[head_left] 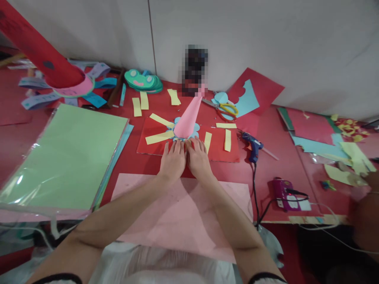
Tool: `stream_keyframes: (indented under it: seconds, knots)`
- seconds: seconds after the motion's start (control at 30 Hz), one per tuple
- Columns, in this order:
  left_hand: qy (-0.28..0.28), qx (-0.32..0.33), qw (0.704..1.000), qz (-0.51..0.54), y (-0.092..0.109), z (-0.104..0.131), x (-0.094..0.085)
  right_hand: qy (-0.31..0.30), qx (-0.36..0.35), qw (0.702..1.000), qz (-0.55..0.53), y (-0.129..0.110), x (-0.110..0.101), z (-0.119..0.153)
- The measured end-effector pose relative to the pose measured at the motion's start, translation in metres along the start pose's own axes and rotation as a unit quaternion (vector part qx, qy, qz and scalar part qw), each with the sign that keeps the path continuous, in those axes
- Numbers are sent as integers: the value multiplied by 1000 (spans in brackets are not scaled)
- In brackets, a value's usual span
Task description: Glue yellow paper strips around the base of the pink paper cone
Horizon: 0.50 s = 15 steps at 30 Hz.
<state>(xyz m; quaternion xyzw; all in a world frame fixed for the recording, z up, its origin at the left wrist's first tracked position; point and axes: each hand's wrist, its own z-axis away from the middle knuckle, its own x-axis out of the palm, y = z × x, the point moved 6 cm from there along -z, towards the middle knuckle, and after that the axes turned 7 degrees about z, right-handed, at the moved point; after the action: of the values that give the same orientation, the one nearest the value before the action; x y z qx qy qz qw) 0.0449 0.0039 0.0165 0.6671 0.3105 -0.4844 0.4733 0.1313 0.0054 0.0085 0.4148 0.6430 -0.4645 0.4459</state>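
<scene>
A pink paper cone [189, 118] rises from a blue scalloped paper base [196, 128] on a red sheet [189, 152]. My left hand [174, 159] and my right hand [199, 157] meet at the front edge of that base. Their fingertips press on it close together, thumbs side by side; what lies beneath them is partly hidden, with a sliver of yellow showing. Two yellow paper strips [160, 137] stick out from the base on the left. Another yellow strip [208, 142] lies just right of my right hand.
A blue glue gun [252, 146] lies at right, its cord leading towards a purple power adapter [284, 193]. Scissors [226, 110] rest behind. Wrapped green paper [68, 154] and a red paper cone [44, 47] stand left. Pink paper [183, 209] lies before me. Another person's arm [367, 209] shows at right.
</scene>
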Motion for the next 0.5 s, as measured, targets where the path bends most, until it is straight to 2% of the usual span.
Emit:
stream_keyframes:
  seconds: [0.2, 0.5]
  knots:
    - [-14, 24, 1000, -14, 3, 0, 0, 1, -1, 1000, 6, 1, 1, 1]
    - [-22, 14, 1000, -16, 3, -1, 1, -1, -11, 1000, 4, 1, 0, 2]
